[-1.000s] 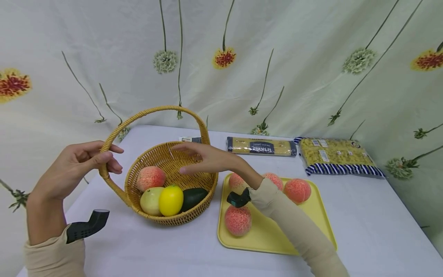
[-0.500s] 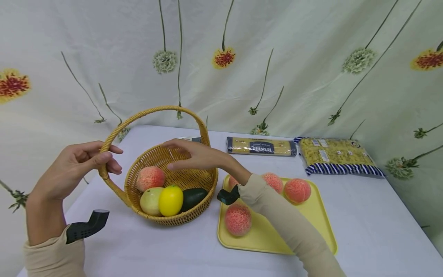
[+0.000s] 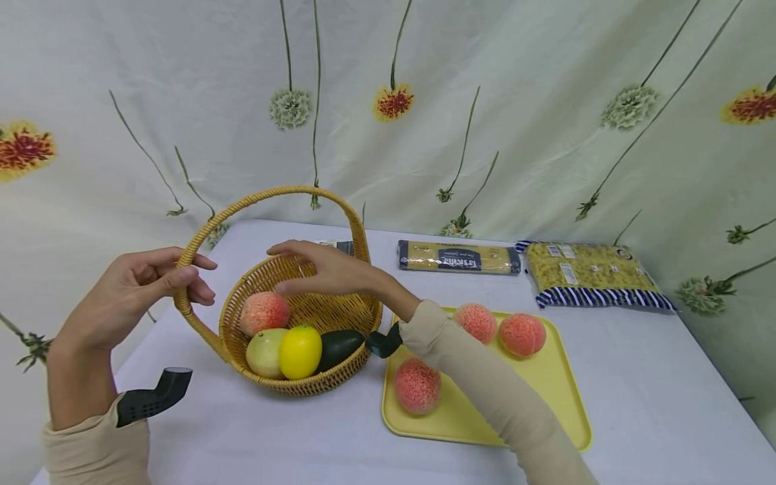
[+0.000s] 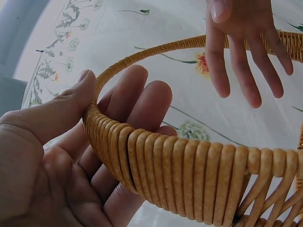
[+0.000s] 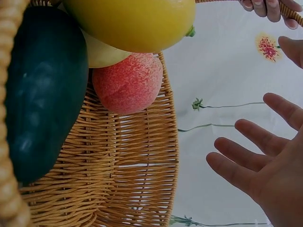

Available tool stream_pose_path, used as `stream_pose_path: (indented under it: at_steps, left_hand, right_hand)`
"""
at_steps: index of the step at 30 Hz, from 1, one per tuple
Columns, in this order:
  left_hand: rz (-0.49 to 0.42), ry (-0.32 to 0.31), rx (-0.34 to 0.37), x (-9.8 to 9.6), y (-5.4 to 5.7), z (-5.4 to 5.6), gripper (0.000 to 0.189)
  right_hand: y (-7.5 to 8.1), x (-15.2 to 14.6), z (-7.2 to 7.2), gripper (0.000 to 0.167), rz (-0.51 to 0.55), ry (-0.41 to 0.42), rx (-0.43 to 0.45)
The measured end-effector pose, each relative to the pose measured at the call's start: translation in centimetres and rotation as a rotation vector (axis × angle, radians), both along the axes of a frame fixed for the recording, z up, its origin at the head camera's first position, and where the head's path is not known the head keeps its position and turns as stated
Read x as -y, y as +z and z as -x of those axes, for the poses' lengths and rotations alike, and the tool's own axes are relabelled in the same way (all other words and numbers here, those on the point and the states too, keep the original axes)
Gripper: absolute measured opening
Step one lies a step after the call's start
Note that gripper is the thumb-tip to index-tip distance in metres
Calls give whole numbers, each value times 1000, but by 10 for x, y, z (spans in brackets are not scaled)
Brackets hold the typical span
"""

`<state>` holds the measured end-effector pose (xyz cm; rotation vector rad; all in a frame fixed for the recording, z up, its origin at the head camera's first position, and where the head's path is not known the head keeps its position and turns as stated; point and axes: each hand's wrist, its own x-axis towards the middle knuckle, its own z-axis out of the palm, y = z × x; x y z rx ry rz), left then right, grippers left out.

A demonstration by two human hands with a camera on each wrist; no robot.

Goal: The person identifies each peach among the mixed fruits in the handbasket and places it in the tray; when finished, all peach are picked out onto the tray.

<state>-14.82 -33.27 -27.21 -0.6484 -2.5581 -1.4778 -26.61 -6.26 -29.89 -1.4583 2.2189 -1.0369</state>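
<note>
My left hand [image 3: 141, 286] holds the left side of the wicker basket's handle [image 4: 175, 170], thumb on the near side and fingers behind it. Tilted toward me, the basket [image 3: 327, 306] contains a pink peach [image 3: 265, 313], a pale green round fruit [image 3: 264, 353], a bright yellow fruit [image 3: 300, 352] and a dark green oblong vegetable [image 3: 341, 347]. Over the basket's back half hovers my right hand [image 3: 333, 269], under the arched handle, holding nothing. Its fingers [image 5: 241, 170] are spread and fairly straight in the right wrist view, apart from the peach.
Right of the basket lies a yellow tray [image 3: 473, 417] with several peaches [image 3: 417, 386], partly covered by my right sleeve [image 3: 479, 367]. Behind are a long pasta packet [image 3: 459, 256] and a bag of pasta [image 3: 591, 273]. A flowered cloth [image 3: 533, 135] hangs at the back.
My right hand has drifted left and slightly up over the basket, its forearm following. The left hand, basket and fruit have stayed put.
</note>
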Motion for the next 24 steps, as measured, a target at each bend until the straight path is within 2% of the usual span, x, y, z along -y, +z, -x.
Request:
stream_pose_path:
  at_steps: [6, 13, 24]
  left_hand:
    - [-29, -15, 4, 1, -1, 0, 23]
    - [4, 1, -1, -1, 1, -1, 22]
    - [-40, -13, 16, 1, 0, -2, 23]
  right_hand:
    - [-2, 6, 2, 59, 27, -34, -12]
    - [-3, 9, 6, 59, 36, -47, 26]
    - [-4, 19, 11, 63, 30, -57, 47]
